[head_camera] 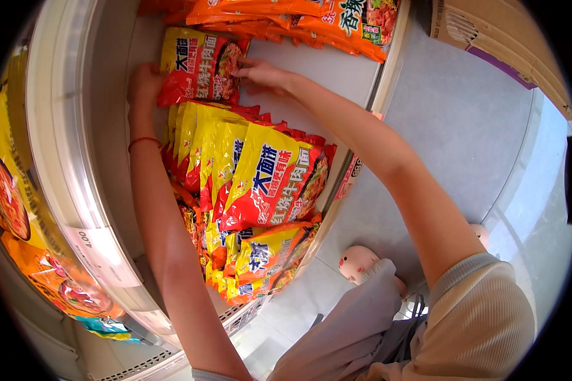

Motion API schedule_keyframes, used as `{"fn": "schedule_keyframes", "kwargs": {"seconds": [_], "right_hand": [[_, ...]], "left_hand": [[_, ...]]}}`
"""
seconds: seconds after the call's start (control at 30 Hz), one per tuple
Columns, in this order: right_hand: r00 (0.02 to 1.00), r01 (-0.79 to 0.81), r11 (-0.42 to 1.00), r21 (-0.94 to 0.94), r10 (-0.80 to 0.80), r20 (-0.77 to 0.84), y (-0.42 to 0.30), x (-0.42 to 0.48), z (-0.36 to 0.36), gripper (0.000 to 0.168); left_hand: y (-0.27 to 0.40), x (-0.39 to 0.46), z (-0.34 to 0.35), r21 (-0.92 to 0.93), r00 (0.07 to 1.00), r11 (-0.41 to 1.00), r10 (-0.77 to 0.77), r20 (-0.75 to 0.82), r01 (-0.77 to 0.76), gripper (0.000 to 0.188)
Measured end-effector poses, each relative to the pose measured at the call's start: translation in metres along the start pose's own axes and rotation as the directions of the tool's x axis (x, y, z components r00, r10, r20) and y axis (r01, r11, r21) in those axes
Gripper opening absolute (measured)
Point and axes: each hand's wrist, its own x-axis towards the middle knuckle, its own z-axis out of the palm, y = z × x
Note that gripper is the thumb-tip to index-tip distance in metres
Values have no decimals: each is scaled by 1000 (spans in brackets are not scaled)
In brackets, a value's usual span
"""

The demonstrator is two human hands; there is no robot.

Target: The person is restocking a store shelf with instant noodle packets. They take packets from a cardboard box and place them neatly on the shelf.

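Note:
A red and yellow packet of instant noodles (195,66) lies at the back of a store shelf, between my two hands. My left hand (145,85) is at its left edge, the fingers partly hidden behind the packet. My right hand (262,76) touches its right end with thumb and fingertips. Just below stands a row of overlapping red and yellow noodle packets (271,176), leaning on one another. Orange and yellow noodle packets (267,257) are stacked at the near end of the row.
Orange noodle packets (286,19) fill the shelf at the top. A shelf edge with price tags (105,255) curves along the left, with yellow and orange packets (9,190) beyond it. A cardboard box (500,43) is at the upper right, over the tiled floor (438,124).

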Motion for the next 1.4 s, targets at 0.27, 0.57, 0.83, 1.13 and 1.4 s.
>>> {"fn": "schedule_keyframes", "kwargs": {"seconds": [0.27,0.57,0.83,1.13,1.4], "right_hand": [[997,-36,994,-101,42,60,11,-10,-14,82],[997,-36,997,-69,41,72,-10,-33,-27,73],[996,-48,997,-66,52,69,-18,-48,-35,69],[995,-26,1000,2,26,94,-12,-42,-47,70],[991,-54,994,-90,65,117,-21,-61,-42,61]], "left_hand": [[-2,-8,30,-111,977,994,-2,-212,-22,34],[23,-20,18,-24,965,999,19,-263,-26,28],[9,-6,24,-63,919,975,178,-351,-213,26],[3,-1,27,-301,960,925,167,-225,-231,25],[12,-28,34,2,802,967,213,-558,-256,14]]}}
